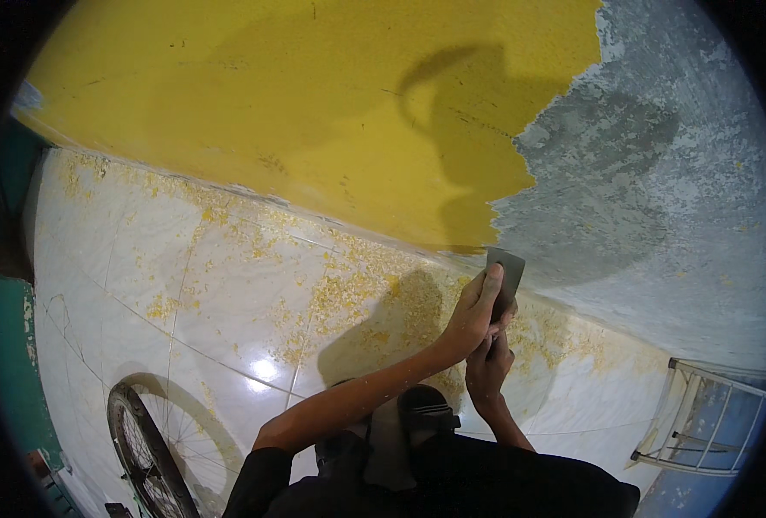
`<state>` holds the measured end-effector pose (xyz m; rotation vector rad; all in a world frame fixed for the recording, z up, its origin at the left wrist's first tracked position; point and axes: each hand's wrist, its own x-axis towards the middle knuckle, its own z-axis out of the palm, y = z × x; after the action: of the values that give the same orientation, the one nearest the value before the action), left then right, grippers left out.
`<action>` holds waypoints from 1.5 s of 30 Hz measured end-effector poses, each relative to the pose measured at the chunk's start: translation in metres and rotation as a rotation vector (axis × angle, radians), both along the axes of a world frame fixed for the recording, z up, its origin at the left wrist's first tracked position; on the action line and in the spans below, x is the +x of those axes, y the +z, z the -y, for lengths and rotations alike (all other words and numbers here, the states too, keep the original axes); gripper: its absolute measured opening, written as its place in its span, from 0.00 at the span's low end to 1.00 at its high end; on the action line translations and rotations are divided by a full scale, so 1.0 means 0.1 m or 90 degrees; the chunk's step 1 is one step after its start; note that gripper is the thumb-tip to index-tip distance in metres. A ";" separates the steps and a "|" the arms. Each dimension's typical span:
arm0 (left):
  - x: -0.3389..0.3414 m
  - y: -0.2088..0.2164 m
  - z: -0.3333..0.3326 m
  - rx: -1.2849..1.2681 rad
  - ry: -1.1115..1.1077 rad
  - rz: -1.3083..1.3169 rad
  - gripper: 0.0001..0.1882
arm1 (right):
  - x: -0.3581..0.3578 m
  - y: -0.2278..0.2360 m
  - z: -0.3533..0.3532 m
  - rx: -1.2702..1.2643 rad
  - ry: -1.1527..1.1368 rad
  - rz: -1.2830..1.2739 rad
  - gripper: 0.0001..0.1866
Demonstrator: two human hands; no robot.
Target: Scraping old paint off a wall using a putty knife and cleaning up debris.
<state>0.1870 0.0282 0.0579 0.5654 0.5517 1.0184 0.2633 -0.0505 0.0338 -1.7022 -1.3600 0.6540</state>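
A flat grey paint scraper point(510, 264) is in both my hands, its broad end at the foot of the wall. My left hand point(475, 312) is closed around it higher up, with the thumb lying along the blade. Below it, my right hand point(488, 369) is closed around the lower part, which the fingers mostly hide. Just above the blade, the yellow paint point(357, 112) ends in a ragged edge. Right of that edge, the wall is bare, patchy grey plaster point(607, 181).
Yellow and pale paint flakes point(348, 298) are strewn over the white tiled floor point(245, 345) along the wall. A bicycle wheel point(141, 449) stands at the lower left. On the right is a white metal rack point(702, 414). My shoe point(424, 406) shows below my hands.
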 end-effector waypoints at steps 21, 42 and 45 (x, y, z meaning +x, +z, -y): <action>-0.03 0.24 0.01 -0.025 0.106 -0.123 0.24 | -0.23 0.13 0.04 -0.078 0.008 -0.102 0.12; -0.07 0.05 -0.02 -0.038 0.040 -0.017 0.31 | 0.07 0.10 -0.03 -0.103 0.057 0.088 0.10; -0.02 0.06 -0.01 -0.052 0.034 -0.009 0.30 | 0.11 0.09 0.00 -0.109 0.042 0.074 0.09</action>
<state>0.1853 0.0291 0.0641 0.4886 0.6209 1.0378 0.2742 -0.0509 0.0427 -1.8616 -1.4817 0.7372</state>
